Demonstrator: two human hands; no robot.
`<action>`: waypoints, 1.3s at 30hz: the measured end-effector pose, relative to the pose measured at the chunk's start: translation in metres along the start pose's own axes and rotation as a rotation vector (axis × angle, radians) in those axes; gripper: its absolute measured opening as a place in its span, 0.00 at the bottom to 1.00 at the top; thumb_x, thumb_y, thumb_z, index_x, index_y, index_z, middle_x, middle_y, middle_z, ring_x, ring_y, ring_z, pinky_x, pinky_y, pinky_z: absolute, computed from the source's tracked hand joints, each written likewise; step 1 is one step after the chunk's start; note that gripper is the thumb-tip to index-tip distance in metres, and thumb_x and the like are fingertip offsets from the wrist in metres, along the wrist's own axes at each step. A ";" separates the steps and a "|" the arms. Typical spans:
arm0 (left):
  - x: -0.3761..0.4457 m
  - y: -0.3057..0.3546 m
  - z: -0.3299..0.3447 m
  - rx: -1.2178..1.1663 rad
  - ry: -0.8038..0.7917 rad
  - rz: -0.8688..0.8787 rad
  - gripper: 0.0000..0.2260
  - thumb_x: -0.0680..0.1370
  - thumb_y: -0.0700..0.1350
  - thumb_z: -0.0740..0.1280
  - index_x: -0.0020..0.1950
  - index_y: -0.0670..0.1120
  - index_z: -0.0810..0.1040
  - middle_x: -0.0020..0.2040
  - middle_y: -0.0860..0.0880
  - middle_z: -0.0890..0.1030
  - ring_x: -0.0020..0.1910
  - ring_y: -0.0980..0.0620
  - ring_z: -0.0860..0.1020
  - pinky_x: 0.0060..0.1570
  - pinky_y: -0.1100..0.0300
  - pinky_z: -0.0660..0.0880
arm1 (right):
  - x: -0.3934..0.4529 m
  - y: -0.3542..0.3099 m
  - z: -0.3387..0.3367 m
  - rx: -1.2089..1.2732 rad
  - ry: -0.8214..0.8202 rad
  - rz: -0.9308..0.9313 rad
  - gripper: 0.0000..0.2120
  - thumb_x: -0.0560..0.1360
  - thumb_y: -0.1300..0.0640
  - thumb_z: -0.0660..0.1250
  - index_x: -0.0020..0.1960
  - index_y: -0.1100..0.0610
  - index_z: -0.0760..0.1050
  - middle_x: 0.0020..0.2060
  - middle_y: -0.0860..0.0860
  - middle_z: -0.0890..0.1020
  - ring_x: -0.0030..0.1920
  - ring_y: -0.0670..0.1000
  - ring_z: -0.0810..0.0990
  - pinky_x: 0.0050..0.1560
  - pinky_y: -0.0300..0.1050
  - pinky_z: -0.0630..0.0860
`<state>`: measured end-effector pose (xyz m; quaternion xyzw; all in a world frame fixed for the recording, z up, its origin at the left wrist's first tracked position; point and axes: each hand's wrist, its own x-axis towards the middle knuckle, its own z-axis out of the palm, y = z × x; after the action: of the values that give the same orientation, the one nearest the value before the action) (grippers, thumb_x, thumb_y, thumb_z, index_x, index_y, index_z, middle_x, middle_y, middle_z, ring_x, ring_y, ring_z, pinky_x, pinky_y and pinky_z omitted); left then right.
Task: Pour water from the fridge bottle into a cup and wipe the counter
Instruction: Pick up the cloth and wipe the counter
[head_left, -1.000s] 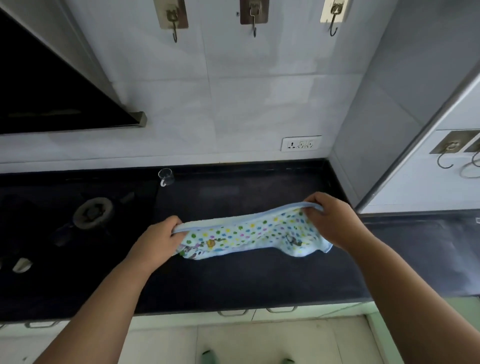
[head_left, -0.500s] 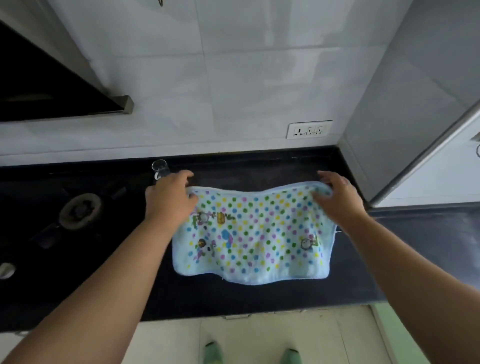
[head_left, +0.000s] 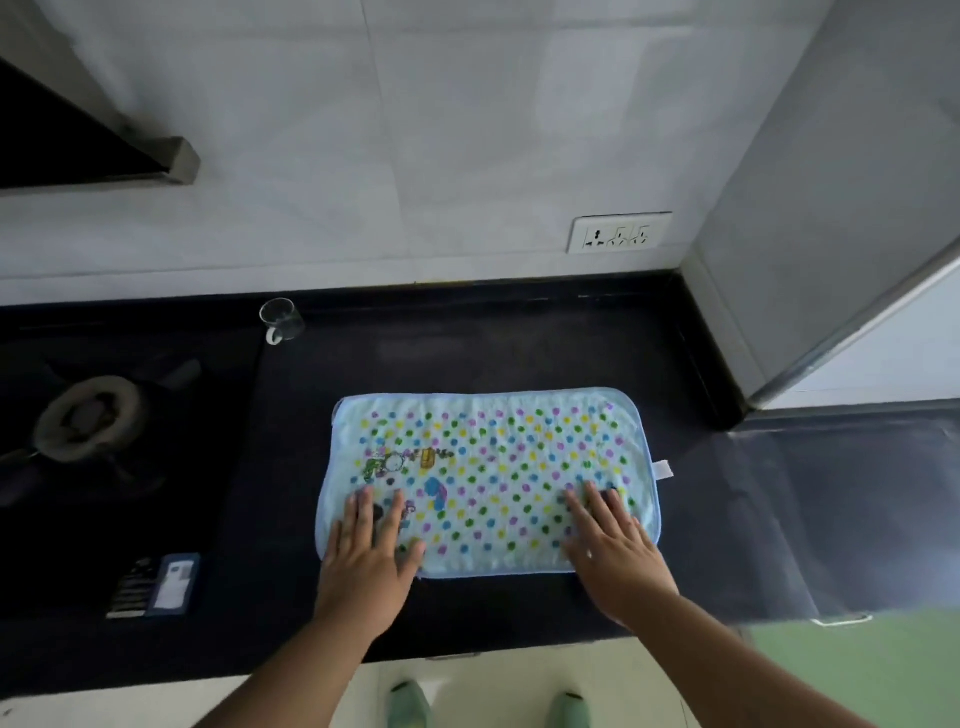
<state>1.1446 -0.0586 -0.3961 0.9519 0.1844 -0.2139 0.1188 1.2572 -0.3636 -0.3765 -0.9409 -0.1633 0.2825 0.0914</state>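
1. The left hand now lies flat and open, fingers spread, pressing the near-left part of the cloth; it grips nothing. A second ago it pinched the cloth's left end in the air.
2. The right hand is likewise flat and open on the near-right part of the cloth, palm down, where earlier it held the right end bunched in a closed grip.
3. The cloth (pale blue, with coloured dots and small cartoon prints) has gone from a stretched, hanging strip to a sheet spread fully out on the dark counter, its white tag sticking out at the right edge. It lies in the middle of the counter, between the stove burner on the left and the grey wall panel on the right.
4. The glass cup stands far left of the cloth, near the back wall, well apart from both hands. Whether it holds water I cannot tell, and no bottle is in view.
5. My reading: the wiping step is just beginning. With both palms pressing down, the cloth is set to be pushed across the counter; the pouring seems to be finished or set aside.
6. A wall socket sits on the tiles beyond, clear of the work.
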 end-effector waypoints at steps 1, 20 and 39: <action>-0.010 -0.002 0.003 0.001 0.009 -0.005 0.37 0.74 0.74 0.29 0.80 0.60 0.28 0.82 0.48 0.27 0.81 0.48 0.28 0.82 0.45 0.36 | -0.003 -0.001 -0.003 -0.005 0.008 0.022 0.31 0.85 0.37 0.46 0.84 0.39 0.37 0.83 0.42 0.37 0.84 0.50 0.36 0.82 0.49 0.42; 0.079 0.073 0.004 0.082 0.273 0.062 0.34 0.81 0.73 0.48 0.85 0.60 0.51 0.86 0.47 0.52 0.84 0.36 0.46 0.75 0.24 0.48 | 0.075 -0.068 0.002 -0.061 0.233 0.060 0.35 0.76 0.22 0.37 0.77 0.31 0.26 0.80 0.42 0.28 0.77 0.56 0.20 0.78 0.65 0.29; 0.208 0.056 -0.070 -0.027 0.246 -0.210 0.32 0.79 0.72 0.35 0.80 0.65 0.30 0.84 0.52 0.34 0.82 0.39 0.31 0.73 0.24 0.36 | 0.249 -0.134 -0.062 -0.145 0.251 -0.163 0.34 0.79 0.28 0.36 0.82 0.37 0.32 0.82 0.46 0.32 0.80 0.59 0.25 0.76 0.69 0.29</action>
<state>1.3679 -0.0254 -0.4198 0.9448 0.2987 -0.1043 0.0852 1.4541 -0.1549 -0.4149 -0.9565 -0.2465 0.1418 0.0657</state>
